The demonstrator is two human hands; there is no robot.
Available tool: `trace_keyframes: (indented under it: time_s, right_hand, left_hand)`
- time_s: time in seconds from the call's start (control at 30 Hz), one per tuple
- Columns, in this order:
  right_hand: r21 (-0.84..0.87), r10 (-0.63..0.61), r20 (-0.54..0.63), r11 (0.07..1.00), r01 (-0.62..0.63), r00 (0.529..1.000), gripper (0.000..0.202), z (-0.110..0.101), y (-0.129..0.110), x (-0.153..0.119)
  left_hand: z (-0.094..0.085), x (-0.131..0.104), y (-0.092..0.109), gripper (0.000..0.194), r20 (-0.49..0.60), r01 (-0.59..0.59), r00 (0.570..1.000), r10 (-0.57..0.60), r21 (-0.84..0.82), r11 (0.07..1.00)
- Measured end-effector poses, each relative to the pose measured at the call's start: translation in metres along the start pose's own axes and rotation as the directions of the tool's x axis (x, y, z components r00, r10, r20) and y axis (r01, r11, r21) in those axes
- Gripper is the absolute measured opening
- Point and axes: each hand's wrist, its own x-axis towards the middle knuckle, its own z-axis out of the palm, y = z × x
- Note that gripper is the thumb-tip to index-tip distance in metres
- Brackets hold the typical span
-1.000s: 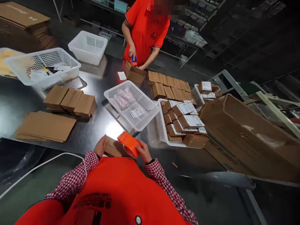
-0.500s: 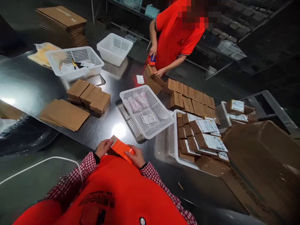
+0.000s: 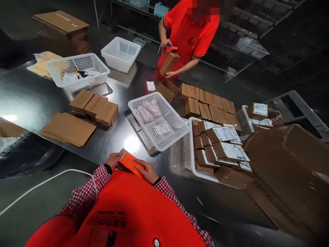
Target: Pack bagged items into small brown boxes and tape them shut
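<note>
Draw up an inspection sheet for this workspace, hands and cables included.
Surface: metal table, shiny, glare on it.
Job's things: orange dispenser over a box.
Clutter: middle basket with pinkish packages and a label; right basket of labelled boxes; scrap near the table's near edge.
Hands: left hand holds the box; right hand grips the dispenser.
Cables: white cable, from the picture's left edge to the left sleeve.
Surroundings: co-worker across the table; cardboard stack beyond, far left.
</note>
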Motion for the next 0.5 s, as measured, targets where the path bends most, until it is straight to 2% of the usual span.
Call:
trace_keyframes:
  time_s: [0.1, 0.27, 0.4, 0.5]
  right_hand:
    - [-0.126, 0.043, -0.022, 0.991, -0.045, 0.999, 0.041, 0.003, -0.016, 0.008]
    - [-0.274, 0.119, 0.000, 0.955, -0.115, 0.993, 0.040, 0.014, -0.041, 0.033]
    - [-0.343, 0.150, 0.008, 0.929, -0.138, 0.989, 0.040, 0.014, -0.050, 0.040]
    - [-0.338, 0.164, 0.032, 0.930, -0.144, 0.986, 0.039, 0.000, -0.045, 0.021]
  left_hand:
    - [-0.012, 0.009, 0.009, 0.025, -0.107, -0.066, 0.992, 0.074, 0.083, 0.994]
    - [-0.030, 0.017, 0.021, 0.024, -0.219, -0.117, 0.961, 0.169, 0.231, 0.966]
    - [-0.033, 0.028, 0.016, 0.025, -0.236, -0.089, 0.959, 0.157, 0.275, 0.957]
    - [-0.033, 0.037, 0.008, 0.028, -0.212, -0.081, 0.966, 0.146, 0.286, 0.955]
